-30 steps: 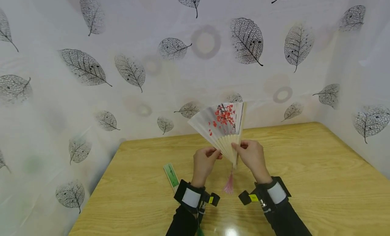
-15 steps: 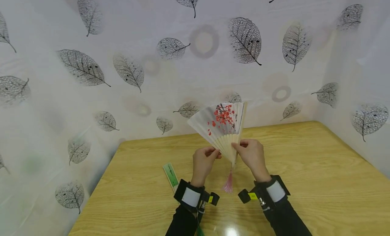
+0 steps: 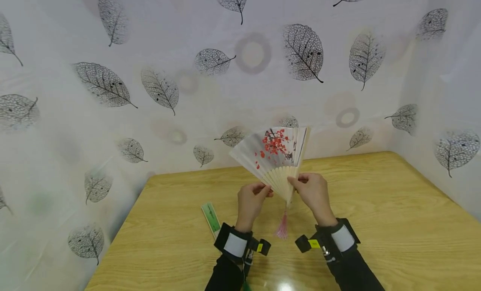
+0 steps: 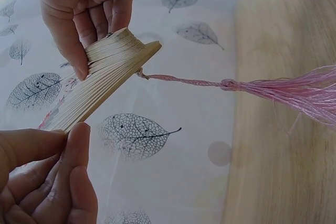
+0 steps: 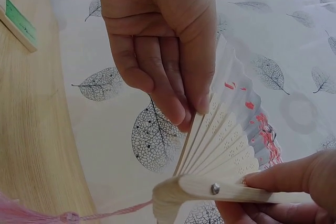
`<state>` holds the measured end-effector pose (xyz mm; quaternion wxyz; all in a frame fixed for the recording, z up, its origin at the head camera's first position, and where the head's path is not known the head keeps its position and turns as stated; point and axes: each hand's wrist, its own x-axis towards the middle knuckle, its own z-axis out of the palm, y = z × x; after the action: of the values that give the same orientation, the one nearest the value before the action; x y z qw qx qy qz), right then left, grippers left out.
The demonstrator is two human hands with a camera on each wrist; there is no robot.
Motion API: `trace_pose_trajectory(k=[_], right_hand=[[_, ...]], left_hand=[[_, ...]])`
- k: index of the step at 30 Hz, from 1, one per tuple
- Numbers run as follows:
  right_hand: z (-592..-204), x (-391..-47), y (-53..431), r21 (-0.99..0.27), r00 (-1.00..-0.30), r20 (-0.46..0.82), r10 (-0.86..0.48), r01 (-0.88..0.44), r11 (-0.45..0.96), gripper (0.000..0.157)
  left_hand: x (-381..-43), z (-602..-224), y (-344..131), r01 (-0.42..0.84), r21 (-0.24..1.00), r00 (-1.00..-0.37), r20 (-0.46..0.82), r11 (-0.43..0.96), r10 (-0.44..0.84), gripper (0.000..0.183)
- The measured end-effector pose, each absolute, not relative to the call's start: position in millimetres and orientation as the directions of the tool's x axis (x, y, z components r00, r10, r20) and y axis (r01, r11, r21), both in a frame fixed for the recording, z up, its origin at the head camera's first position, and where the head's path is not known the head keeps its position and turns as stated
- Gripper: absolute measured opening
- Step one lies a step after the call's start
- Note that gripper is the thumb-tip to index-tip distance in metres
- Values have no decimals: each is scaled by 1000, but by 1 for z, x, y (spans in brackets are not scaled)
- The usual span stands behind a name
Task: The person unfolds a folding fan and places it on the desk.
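Forearms [image 3: 228, 273] converging | left grip [image 3: 250, 202], right grip [image 3: 312, 194] | pinching opposite sides of fan [image 3: 271, 154]

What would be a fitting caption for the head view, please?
Left hand and right hand pinch a partly spread folding fan with red blossoms, its pink tassel hanging above a wooden table.

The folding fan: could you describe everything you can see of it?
The folding fan is partly spread, more tightly folded toward the right. Its greyish-white leaf, apparently cloth or paper, carries red blossoms. The pale slats look wooden or bamboo, have small pierced patterns, and meet at a metal rivet. A pink tassel hangs from that end. The fan is held up, leaf uppermost, above the table; the left hand pinches its left edge, the right hand its right side.
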<state>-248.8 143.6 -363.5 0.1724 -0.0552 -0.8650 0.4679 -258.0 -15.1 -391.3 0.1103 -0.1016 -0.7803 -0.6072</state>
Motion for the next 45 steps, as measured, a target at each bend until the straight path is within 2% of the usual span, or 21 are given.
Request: trace_pose_trajectory(k=[36,45], right_hand=[[-363,-251,148,-865,-933,208,295,-35,500,30],[-364,-251,149,-869,-934,195,300,-23,493,30]], left_hand=[[-261,-391,-18,253,945,-965,262,205,-16,20],[-261,-391,-18,277,940,-959,284,201,-6,20]])
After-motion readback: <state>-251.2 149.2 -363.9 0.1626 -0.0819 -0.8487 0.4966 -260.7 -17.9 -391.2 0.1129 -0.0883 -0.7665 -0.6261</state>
